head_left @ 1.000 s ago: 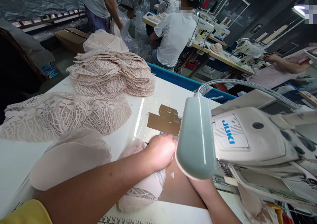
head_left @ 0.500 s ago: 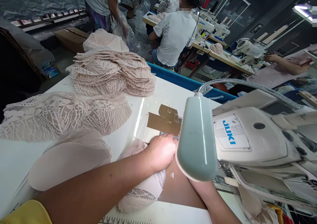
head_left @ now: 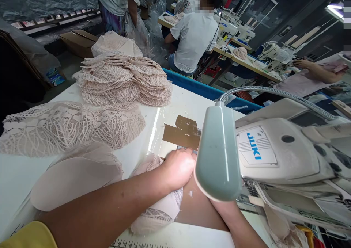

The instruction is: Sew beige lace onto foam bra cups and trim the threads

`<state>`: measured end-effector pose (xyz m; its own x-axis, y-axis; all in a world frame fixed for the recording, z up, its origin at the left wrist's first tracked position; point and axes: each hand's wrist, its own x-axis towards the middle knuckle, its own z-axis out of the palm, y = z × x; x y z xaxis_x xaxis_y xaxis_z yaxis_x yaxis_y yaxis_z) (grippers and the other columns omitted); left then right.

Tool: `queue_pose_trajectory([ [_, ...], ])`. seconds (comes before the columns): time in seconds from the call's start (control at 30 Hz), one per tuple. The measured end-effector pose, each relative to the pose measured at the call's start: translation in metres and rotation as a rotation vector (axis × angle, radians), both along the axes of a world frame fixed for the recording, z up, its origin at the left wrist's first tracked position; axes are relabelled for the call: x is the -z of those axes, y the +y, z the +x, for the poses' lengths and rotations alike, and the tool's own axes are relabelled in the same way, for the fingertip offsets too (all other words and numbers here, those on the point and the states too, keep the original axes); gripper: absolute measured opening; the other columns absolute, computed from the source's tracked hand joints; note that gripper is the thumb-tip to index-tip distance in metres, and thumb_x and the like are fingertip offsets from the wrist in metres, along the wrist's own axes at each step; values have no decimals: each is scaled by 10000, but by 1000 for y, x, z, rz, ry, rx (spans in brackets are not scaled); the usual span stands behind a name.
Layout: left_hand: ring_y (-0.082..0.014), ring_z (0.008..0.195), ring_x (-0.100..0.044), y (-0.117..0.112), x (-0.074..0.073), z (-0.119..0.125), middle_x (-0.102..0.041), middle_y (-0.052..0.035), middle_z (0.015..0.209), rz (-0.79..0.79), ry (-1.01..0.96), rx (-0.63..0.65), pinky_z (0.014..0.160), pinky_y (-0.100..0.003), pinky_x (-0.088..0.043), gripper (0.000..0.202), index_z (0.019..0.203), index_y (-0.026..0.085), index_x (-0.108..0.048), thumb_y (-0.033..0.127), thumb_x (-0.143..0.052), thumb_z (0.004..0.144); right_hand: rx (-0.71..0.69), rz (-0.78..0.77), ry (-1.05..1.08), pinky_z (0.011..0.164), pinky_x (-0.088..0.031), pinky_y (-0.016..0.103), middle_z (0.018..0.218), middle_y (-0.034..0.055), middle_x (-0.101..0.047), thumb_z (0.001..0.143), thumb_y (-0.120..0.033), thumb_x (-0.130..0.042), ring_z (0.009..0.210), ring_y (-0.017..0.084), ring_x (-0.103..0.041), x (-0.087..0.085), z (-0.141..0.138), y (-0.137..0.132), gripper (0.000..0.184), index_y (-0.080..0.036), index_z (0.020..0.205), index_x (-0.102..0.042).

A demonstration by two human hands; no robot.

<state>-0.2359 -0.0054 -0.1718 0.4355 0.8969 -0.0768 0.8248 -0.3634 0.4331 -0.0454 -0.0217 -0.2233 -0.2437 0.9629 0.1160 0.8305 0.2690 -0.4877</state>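
The left hand (head_left: 178,167) lies knuckles up, fingers curled and pressed together on a lace bra cup (head_left: 161,208), which extends from beneath the hand back toward the wearer under the forearm. The right hand is hidden behind the lamp head (head_left: 218,153); only its forearm shows, so its grip cannot be told. The cup rests on a white table (head_left: 186,105) just beside the JUKI sewing machine (head_left: 276,153). Brown tape (head_left: 182,133) lies past the fingers. A stack of lace pieces (head_left: 123,81) sits at the far left. Beyond, a seated person (head_left: 194,39) works at another machine.
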Motion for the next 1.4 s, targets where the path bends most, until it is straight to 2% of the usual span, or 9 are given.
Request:
queue_pose_trajectory([
  [0.23, -211, 712, -617, 0, 17, 9, -621, -83, 782, 37, -25, -34, 603, -290, -466, 196, 802, 142, -622, 90, -440, 852, -4, -4, -6, 781, -557, 329, 1005, 46, -736, 920, -410, -438, 941, 266, -688, 1, 0, 0, 334, -247, 1060, -694],
  [0.6, -188, 722, -615, 0, 0, -1, -650, -65, 824, -10, -24, -22, 626, -265, -470, 187, 809, 151, -637, 143, -460, 868, 10, -4, 0, 751, -556, 304, 975, 40, -742, 909, -441, -451, 930, 266, -691, -3, -2, 0, 329, -264, 1034, -699],
  [0.9, -208, 704, -607, 1, 19, 6, -623, -76, 795, 54, -80, -6, 603, -293, -471, 205, 803, 140, -636, 125, -443, 871, 17, -29, 10, 739, -567, 351, 955, 42, -742, 895, -467, -462, 929, 292, -682, -1, 0, 0, 334, -281, 1045, -696],
  [1.1, -195, 706, -601, 0, 22, 7, -608, -70, 764, 55, -52, -8, 612, -273, -465, 188, 801, 141, -625, 97, -451, 857, 20, -8, -10, 745, -564, 335, 942, 41, -743, 890, -462, -477, 879, 270, -694, -1, 0, 0, 327, -266, 1033, -697],
  [1.4, -213, 724, -603, 0, 26, 9, -609, -77, 796, 79, -50, 3, 611, -299, -473, 239, 801, 137, -627, 84, -404, 872, 13, -7, -21, 755, -559, 328, 987, 44, -738, 903, -432, -454, 895, 263, -692, 0, 0, 0, 327, -262, 1043, -696],
])
